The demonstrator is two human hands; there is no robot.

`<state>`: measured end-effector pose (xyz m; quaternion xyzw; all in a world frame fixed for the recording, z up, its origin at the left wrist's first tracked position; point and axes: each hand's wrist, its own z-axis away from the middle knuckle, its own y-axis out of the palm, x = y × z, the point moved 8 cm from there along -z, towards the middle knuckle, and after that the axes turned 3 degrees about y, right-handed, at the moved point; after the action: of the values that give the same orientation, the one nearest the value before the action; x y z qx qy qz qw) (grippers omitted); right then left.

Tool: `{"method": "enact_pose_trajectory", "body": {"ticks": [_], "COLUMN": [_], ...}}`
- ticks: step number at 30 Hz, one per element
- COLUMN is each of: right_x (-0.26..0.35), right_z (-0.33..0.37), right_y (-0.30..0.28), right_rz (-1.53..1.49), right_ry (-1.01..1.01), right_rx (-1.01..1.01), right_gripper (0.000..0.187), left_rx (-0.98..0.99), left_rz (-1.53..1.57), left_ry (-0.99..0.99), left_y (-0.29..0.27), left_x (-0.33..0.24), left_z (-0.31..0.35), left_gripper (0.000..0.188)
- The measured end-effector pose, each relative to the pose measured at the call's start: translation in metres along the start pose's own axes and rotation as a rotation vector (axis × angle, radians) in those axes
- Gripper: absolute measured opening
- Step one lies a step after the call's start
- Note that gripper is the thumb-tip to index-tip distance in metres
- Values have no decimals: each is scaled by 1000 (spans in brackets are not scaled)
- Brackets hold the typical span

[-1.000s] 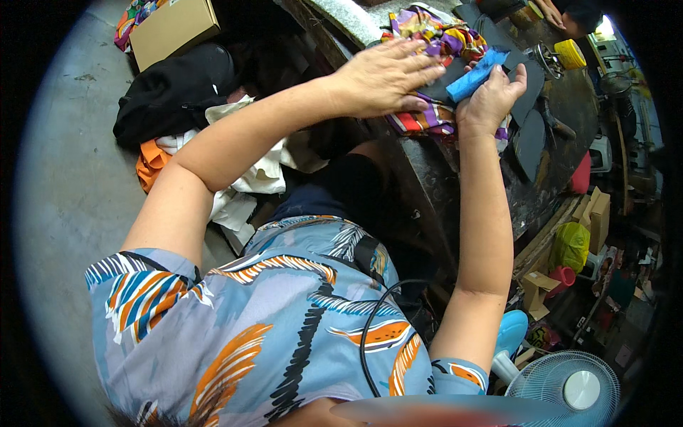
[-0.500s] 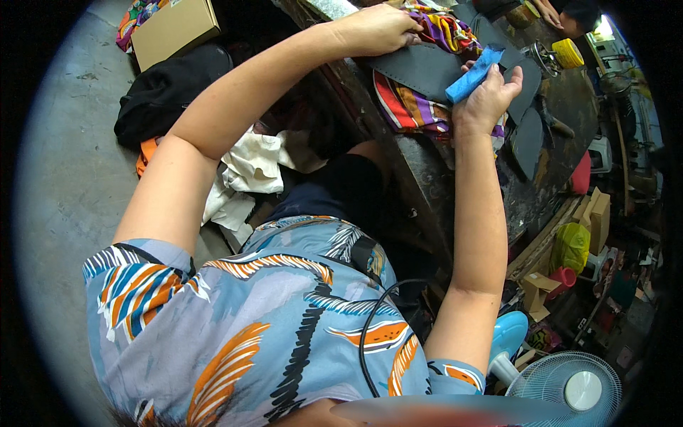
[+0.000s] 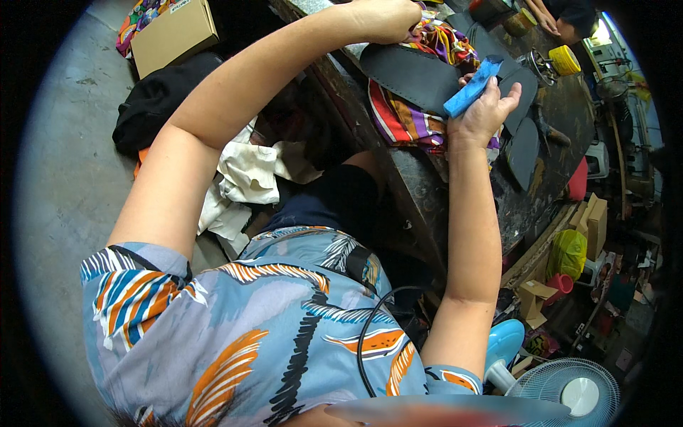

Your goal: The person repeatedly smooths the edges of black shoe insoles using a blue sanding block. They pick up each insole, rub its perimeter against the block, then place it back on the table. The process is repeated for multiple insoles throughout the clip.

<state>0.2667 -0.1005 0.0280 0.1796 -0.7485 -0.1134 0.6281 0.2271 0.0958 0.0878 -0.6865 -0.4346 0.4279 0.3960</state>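
My right hand grips a blue block, like a strip of sponge, dark-smudged at its far end. Thumb and one finger stick out. Beside the block lies a black sole-shaped piece with small marks along its edge, resting on brightly patterned cloth. My left hand is closed at the far left end of that piece, by more bunched patterned cloth. Its fingertips are mostly hidden, so what they pinch does not show. Another black sole piece lies right of my right hand.
The dark worktable also bears a yellow-topped container and a wooden-handled tool. Across it is another person's hand. A cardboard box and black bag are at the left; a fan stands lower right.
My left hand has turned, and its fingers now show less. The black sole piece has shifted slightly left and up. My right hand keeps the blue block and has barely moved.
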Motion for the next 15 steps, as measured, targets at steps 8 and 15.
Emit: {"method": "enact_pose_trajectory", "body": {"ticks": [8, 15], "right_x": [5, 6], "right_z": [5, 8], "right_y": [-3, -3], "right_rz": [-40, -203], "right_ry": [2, 59], "right_rx": [-64, -102], "right_gripper": [59, 53], "left_rx": [-324, 251], "left_rz": [199, 75], "left_ry": [198, 227], "left_y": [-30, 66], "left_x": [-40, -64], "left_z": [-18, -2], "left_gripper": [26, 50]}}
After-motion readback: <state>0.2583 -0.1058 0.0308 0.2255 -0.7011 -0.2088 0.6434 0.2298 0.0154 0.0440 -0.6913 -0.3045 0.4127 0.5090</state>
